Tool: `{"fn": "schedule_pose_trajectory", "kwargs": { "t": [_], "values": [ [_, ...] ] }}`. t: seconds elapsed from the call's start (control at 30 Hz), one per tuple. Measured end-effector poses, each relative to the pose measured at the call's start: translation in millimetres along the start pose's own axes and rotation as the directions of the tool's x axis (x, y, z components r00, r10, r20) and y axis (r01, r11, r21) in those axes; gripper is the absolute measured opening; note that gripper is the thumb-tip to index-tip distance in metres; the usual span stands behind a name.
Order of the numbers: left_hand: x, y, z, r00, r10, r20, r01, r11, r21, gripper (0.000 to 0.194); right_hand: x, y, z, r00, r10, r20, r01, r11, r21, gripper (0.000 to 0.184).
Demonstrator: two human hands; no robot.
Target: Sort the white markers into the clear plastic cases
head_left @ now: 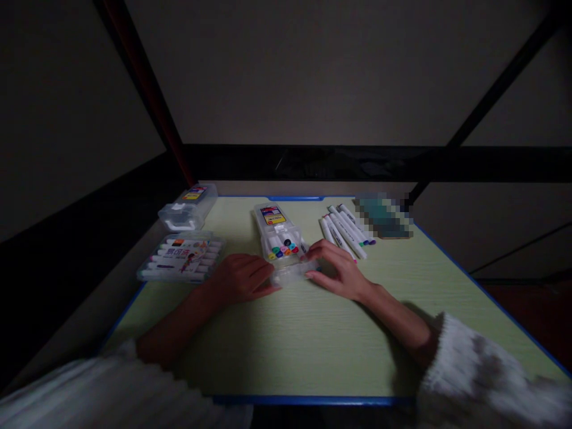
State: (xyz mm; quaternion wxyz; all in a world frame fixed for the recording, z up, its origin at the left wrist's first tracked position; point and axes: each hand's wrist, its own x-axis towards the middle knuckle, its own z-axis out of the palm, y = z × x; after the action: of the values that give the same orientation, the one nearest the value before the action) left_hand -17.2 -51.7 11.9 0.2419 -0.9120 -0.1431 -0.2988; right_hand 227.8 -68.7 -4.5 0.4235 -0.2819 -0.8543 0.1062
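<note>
Hands, left (243, 277) and right (338, 268), both gripped the clear marker case (282, 241) lying mid-desk (313, 339); judged advice: hold the base steady, ease the near lid evenly so markers stay seated.

You can't truly read any wording here; the light is dim and the print too small. The flat marker case (181, 257) at your left carries a label with large pale characters (they look like Chinese script, though you can't make them out). The open marker box (280, 233) between your hands has a yellow and red sticker on its lid, its print illegible. The closed clear box (188, 207) at the far left bears a similar sticker, equally unreadable.
</note>
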Motion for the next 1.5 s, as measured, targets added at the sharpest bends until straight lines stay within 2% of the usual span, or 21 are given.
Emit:
{"fn": "schedule_pose_trajectory", "kwargs": {
  "t": [0.23,0.57,0.77,1.17,1.5],
  "values": [
    [-3.3,1.1,3.0,0.997,-0.069,-0.016,0.069,0.997,-0.024,0.024,-0.9,5.5,-0.6,0.998,0.001,0.058,-0.001,1.000,0.002,0.034],
    [-6.7,2.1,5.8,0.988,-0.146,-0.039,0.144,0.988,-0.059,0.029,-0.5,5.1,2.4,0.999,0.033,0.033,-0.032,0.999,-0.028,0.027],
    [-7.0,3.7,6.7,0.984,-0.150,-0.092,0.143,0.987,-0.078,0.029,-0.7,3.7,1.5,1.000,0.012,0.023,-0.011,0.999,-0.032,0.028],
    [-7.4,4.2,5.7,0.984,-0.152,-0.097,0.139,0.982,-0.128,0.029,-1.7,1.3,2.6,1.000,0.007,0.030,-0.006,1.000,-0.016,0.030],
    [-4.1,3.6,4.0,0.984,-0.119,-0.131,0.106,0.989,-0.103,0.027,-2.3,2.2,3.6,1.000,0.000,0.025,0.001,1.000,-0.015,0.030]
  ]
}}
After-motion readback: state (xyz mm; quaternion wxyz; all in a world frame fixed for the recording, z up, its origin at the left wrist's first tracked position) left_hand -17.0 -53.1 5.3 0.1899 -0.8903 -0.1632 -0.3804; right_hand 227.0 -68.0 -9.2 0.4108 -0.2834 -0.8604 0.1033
